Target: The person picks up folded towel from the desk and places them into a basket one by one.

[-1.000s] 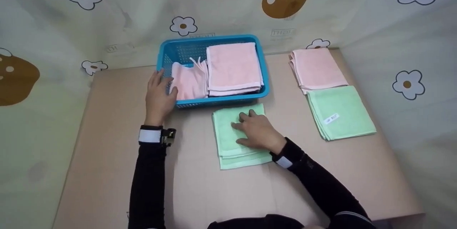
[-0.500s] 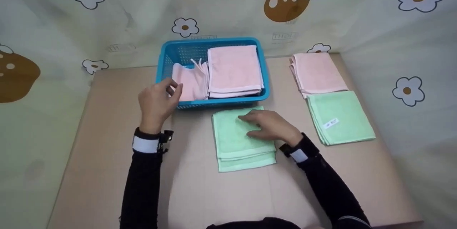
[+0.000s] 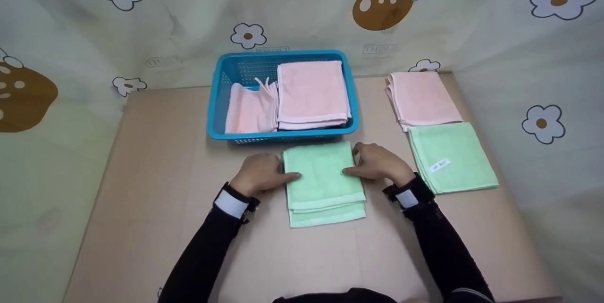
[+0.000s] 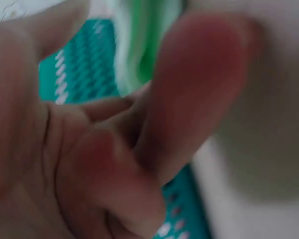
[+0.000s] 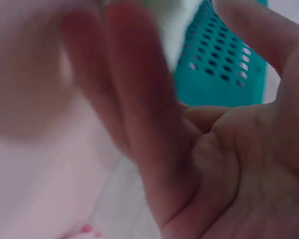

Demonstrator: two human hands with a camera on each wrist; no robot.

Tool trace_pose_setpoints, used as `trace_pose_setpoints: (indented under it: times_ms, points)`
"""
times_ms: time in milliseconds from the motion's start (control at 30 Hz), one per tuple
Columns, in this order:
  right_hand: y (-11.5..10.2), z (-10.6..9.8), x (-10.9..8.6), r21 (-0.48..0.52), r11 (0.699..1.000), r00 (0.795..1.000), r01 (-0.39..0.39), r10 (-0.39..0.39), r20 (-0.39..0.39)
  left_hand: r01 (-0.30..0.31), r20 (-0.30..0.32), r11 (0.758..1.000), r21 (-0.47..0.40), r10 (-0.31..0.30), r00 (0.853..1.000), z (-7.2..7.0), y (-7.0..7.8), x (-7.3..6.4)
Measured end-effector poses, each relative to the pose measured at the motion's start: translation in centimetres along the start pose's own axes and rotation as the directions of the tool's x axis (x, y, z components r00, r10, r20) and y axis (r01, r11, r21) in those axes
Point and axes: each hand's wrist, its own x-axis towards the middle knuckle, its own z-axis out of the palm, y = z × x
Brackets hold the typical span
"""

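My left hand and right hand flank a folded green towel, fingers part-curled, thumbs over its side edges; whether they grip, I cannot tell. It lies mid-tabletop, nearside of the far-edge blue basket.

Pale green towel, pink towels, blue basket, flower-printed backdrop

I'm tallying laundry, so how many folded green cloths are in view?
2: one green cloth in front of the blue basket, and a tagged green cloth at far right. Others could be hidden underneath.
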Motion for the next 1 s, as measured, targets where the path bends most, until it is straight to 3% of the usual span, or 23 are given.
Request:
trace_pose_setpoints:
  times_ms: [200, 467, 767, 1000]
  points:
    - [0.2, 1.4, 0.9, 0.021, 1.0, 1.0, 0.016, -0.016, 0.005, -0.071, 0.016, 0.997, -0.006, 0.071, 0.997, 1.9, 1.3, 1.3]
    - [0.3, 1.7, 1.7, 0.019, 0.999, 0.998, 0.041, -0.042, 0.036, -0.092, 0.052, 0.995, -0.024, 0.093, 0.994, 2.1, 1.3, 1.7]
    - [0.2, 1.1, 1.2, -0.077, 0.986, 0.989, 0.146, -0.144, 0.035, -0.154, 0.055, 0.988, 0.001, 0.153, 0.987, 1.7, 1.3, 1.5]
    - [-0.5, -1.3, -0.8, -0.029, 0.962, 0.963, 0.27, -0.269, 0.017, -0.216, 0.018, 0.976, 0.014, 0.216, 0.976, -0.7, 2.8, -0.6]
